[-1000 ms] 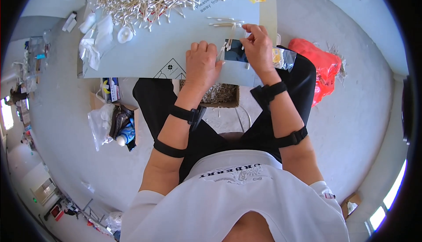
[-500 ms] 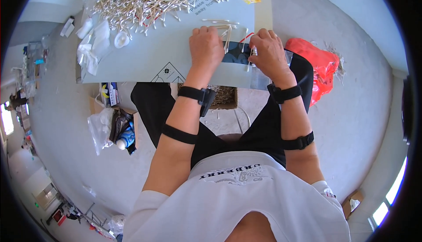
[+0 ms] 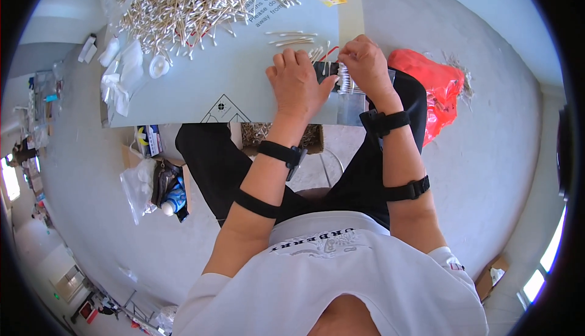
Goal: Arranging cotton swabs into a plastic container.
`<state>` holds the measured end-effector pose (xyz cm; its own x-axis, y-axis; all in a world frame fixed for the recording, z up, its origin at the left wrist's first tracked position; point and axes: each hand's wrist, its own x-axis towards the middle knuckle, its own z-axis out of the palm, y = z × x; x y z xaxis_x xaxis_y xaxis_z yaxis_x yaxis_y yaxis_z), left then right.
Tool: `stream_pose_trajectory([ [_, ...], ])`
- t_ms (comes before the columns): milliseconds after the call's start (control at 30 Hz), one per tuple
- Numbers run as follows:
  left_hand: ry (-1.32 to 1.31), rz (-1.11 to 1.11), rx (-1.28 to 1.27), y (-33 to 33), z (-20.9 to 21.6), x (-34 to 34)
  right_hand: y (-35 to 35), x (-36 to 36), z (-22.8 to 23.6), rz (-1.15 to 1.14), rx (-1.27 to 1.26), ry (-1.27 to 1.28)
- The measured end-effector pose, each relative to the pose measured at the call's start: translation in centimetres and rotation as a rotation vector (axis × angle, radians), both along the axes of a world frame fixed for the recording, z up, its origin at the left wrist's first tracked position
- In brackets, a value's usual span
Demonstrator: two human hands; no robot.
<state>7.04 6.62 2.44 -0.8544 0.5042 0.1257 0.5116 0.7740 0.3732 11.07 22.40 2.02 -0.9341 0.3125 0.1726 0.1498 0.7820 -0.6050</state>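
Note:
A short row of white-tipped cotton swabs [image 3: 345, 82] lies side by side over a dark strip [image 3: 326, 71] near the table's right end. My right hand [image 3: 368, 71] pinches at the upper end of this row, its fingertips partly hiding what they hold. On the left side of the strip is my left hand [image 3: 298, 86], its thumb stretched out toward the row and its fingers apart, with nothing seen in it. Several loose swabs [image 3: 297, 38] lie just beyond my left hand. A thin red strip [image 3: 331, 51] shows between the hands.
A big heap of cotton swabs [image 3: 189, 7] covers the far left of the table [image 3: 177, 98]. Crumpled clear plastic [image 3: 129, 71] and a round white lid [image 3: 159, 66] lie nearby. A red plastic bag [image 3: 429, 86] is at the right, and a box of swabs [image 3: 314, 138] stands below the table edge.
My left hand has let the loose swabs out of its fingers and turned its thumb toward the row. More swabs now show lined up beside my right hand. The view has shifted slightly.

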Motion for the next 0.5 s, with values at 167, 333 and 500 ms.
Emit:
stream_pose_trajectory([
  [167, 0.047, -0.060, 0.018, 0.2, -0.9, -0.6, -0.1, -1.1, -0.5, -0.133, -0.250, 0.063],
  [333, 0.163, -0.253, 0.095, -2.2, -1.4, -2.2, -1.8, -3.3, -1.6, -0.113, -0.515, 0.256],
  [500, 0.298, -0.266, -0.049, -3.3, -1.6, -4.2, -3.8, -3.9, -2.6, -0.089, -0.691, 0.331],
])
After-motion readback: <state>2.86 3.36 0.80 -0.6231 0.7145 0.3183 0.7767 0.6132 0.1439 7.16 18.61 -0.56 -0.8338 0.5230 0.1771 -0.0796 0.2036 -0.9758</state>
